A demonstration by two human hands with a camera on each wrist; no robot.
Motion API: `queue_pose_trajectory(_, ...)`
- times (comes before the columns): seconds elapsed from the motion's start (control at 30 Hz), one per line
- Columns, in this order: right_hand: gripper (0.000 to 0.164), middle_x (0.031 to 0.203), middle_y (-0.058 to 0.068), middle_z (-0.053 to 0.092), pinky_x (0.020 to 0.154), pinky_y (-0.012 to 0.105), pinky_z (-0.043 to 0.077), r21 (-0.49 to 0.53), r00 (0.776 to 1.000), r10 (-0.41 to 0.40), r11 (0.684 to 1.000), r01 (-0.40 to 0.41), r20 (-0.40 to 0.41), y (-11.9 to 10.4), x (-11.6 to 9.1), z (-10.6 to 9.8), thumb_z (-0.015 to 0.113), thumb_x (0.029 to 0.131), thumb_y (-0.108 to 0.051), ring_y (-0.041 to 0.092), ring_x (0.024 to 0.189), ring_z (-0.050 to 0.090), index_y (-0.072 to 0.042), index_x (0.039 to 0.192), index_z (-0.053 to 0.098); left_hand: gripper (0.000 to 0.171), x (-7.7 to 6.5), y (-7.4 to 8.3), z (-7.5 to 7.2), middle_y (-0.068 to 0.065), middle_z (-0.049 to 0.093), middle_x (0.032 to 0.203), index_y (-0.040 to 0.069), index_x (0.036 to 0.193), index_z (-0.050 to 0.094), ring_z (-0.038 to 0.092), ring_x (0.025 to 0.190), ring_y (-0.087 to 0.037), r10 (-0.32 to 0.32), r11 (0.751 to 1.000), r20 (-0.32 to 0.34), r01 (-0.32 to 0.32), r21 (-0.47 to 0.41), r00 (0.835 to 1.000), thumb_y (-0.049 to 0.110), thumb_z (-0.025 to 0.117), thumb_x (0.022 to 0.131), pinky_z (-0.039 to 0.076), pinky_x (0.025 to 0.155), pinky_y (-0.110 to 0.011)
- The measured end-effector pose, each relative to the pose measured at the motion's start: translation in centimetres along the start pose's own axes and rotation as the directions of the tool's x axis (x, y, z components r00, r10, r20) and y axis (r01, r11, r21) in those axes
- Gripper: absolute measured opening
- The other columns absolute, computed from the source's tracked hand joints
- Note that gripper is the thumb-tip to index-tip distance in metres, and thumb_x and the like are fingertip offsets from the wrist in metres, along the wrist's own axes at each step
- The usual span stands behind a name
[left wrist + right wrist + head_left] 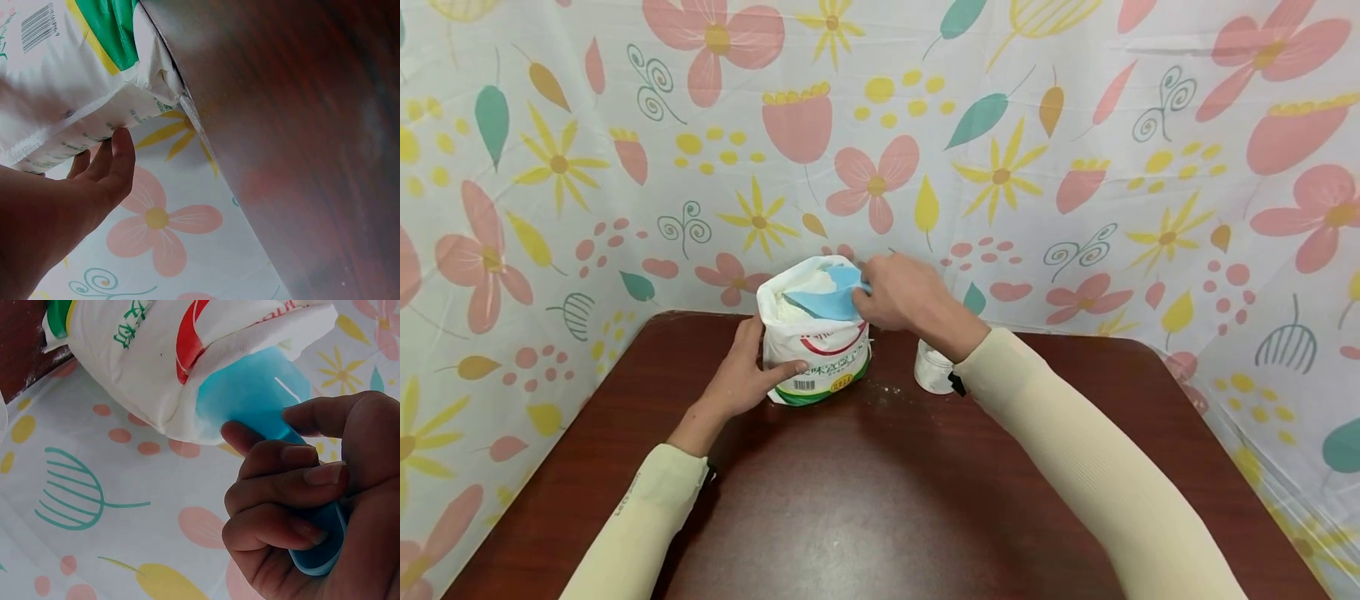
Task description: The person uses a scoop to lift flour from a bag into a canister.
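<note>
A white flour bag [820,367] with red and green print stands on the table, its top rolled outward and white flour [790,310] visible inside. My left hand [741,371] holds the bag's left side, thumb across the front; in the left wrist view its fingertips [122,144] touch the side panel. With curled fingers my right hand [898,292] grips the handle of a blue scoop [823,302] over the bag's mouth. The right wrist view shows the scoop's bowl [250,394] at the bag's rim, partly hidden behind it.
A small clear tub [932,371] with white powder stands right of the bag, partly covered by my right forearm. Flour specks [887,390] lie between the two. A dark red-brown table [850,500] stands against a flower-patterned cloth [880,108] at the back and sides.
</note>
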State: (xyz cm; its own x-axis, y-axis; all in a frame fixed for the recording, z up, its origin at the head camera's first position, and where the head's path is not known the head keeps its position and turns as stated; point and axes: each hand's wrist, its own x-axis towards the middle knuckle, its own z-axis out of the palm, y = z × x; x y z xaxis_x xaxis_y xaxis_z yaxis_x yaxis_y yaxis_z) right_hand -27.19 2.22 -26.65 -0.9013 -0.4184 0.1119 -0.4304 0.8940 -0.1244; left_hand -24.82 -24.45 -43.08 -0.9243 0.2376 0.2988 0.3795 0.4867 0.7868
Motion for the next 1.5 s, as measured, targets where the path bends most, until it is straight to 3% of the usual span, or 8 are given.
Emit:
queue_pose_trajectory(0.2, 0.033, 0.076, 0.006, 0.06, 0.059, 0.036, 0.044, 0.007, 0.999, -0.006, 1.0, 0.006, 0.038, 0.3, 0.1, -0.4, 0.054, 0.102, -0.028, 0.024, 0.071, 0.058, -0.015, 0.071, 0.057, 0.095, 0.0, 0.0, 0.2, -0.007, 0.037, 0.148, 0.034, 0.164, 0.027, 0.032, 0.139, -0.026, 0.002, 1.0, 0.006, -0.001, -0.003, 1.0, 0.038, 0.087, 0.09, 0.039, 0.111, -0.063)
queue_pose_trajectory(0.37, 0.037, 0.069, 0.004, 0.053, 0.058, 0.036, 0.042, 0.019, 0.999, 0.01, 1.0, -0.011, 0.051, 0.5, 0.0, -1.1, 0.053, 0.1, -0.026, 0.024, 0.067, 0.055, -0.016, 0.064, 0.049, 0.097, 0.2, 0.0, 0.3, -0.006, 0.037, 0.148, 0.036, 0.164, 0.025, 0.032, 0.138, -0.025, 0.001, 1.0, 0.009, -0.001, 0.007, 1.0, 0.041, 0.087, 0.09, 0.039, 0.111, -0.061)
queue_pose_trajectory(0.7, 0.043, 0.057, -0.006, 0.027, 0.051, 0.031, 0.025, 0.031, 0.999, 0.024, 0.999, -0.026, 0.045, 0.9, -0.8, -2.0, 0.055, 0.095, -0.024, 0.015, 0.055, 0.03, -0.019, 0.059, 0.032, 0.099, 0.1, 0.2, 0.2, -0.008, 0.036, 0.149, 0.036, 0.166, 0.022, 0.032, 0.14, -0.028, -0.021, 1.0, 0.011, 0.021, 0.014, 1.0, 0.041, 0.087, 0.09, 0.04, 0.111, -0.065)
queue_pose_trajectory(0.83, 0.043, 0.057, -0.006, 0.024, 0.051, 0.031, 0.023, 0.035, 0.998, 0.018, 0.999, -0.019, 0.052, 1.2, -1.0, -2.3, 0.055, 0.094, -0.024, 0.014, 0.055, 0.025, -0.019, 0.058, 0.032, 0.099, -0.1, 0.0, 0.3, -0.008, 0.035, 0.15, 0.037, 0.165, 0.022, 0.032, 0.141, -0.027, -0.035, 0.999, 0.013, 0.035, 0.015, 0.999, 0.04, 0.087, 0.09, 0.039, 0.112, -0.065)
queue_pose_trajectory(1.2, 0.037, 0.064, -0.001, 0.039, 0.056, 0.034, 0.033, 0.012, 0.999, -0.007, 1.0, 0.007, 0.037, 1.9, -1.6, -3.1, 0.055, 0.096, -0.026, 0.02, 0.063, 0.044, -0.016, 0.062, 0.043, 0.098, -0.2, -0.1, 0.2, -0.01, 0.035, 0.149, 0.035, 0.166, 0.023, 0.033, 0.139, -0.029, -0.027, 1.0, 0.009, 0.027, 0.014, 1.0, 0.039, 0.086, 0.091, 0.038, 0.111, -0.066)
queue_pose_trajectory(1.5, 0.033, 0.064, 0.0, 0.04, 0.056, 0.033, 0.033, 0.006, 1.0, -0.007, 1.0, 0.007, 0.003, 2.5, -2.2, -3.7, 0.054, 0.093, -0.027, 0.021, 0.064, 0.045, -0.017, 0.064, 0.042, 0.098, -0.2, -0.1, 0.1, -0.009, 0.035, 0.15, 0.035, 0.165, 0.024, 0.032, 0.139, -0.028, -0.023, 1.0, 0.007, 0.023, 0.017, 1.0, 0.039, 0.087, 0.091, 0.039, 0.111, -0.066)
